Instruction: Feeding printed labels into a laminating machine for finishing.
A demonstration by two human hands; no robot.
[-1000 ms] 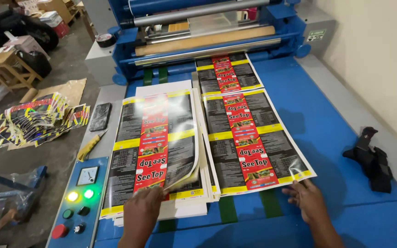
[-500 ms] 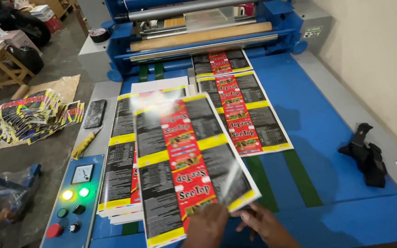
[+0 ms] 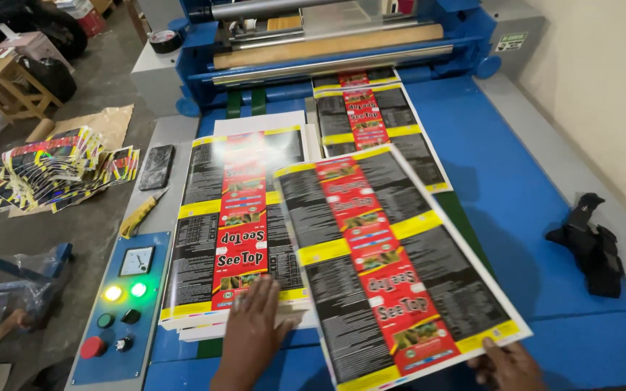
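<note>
A glossy printed sheet [image 3: 393,261], black with yellow bands and a red centre strip, is lifted at a slant over the blue machine table [image 3: 530,188]. My right hand [image 3: 507,364] pinches its near right corner. My left hand [image 3: 253,329] lies flat, fingers spread, on the near edge of a stack of matching sheets [image 3: 237,217] on the left. Another such sheet [image 3: 371,119] lies further back, partly under the machine's rollers [image 3: 327,51].
A control panel [image 3: 121,304] with a gauge, lit green and yellow lamps and a red button sits at the near left. A phone [image 3: 156,166] and a yellow knife [image 3: 139,216] lie beside the stack. A black cloth [image 3: 590,239] lies right. Folded prints [image 3: 59,170] cover the floor.
My right hand has carried the top sheet off the stack toward the right. My left hand has let it go and settled on the stack. The earlier sheet has moved deeper into the rollers.
</note>
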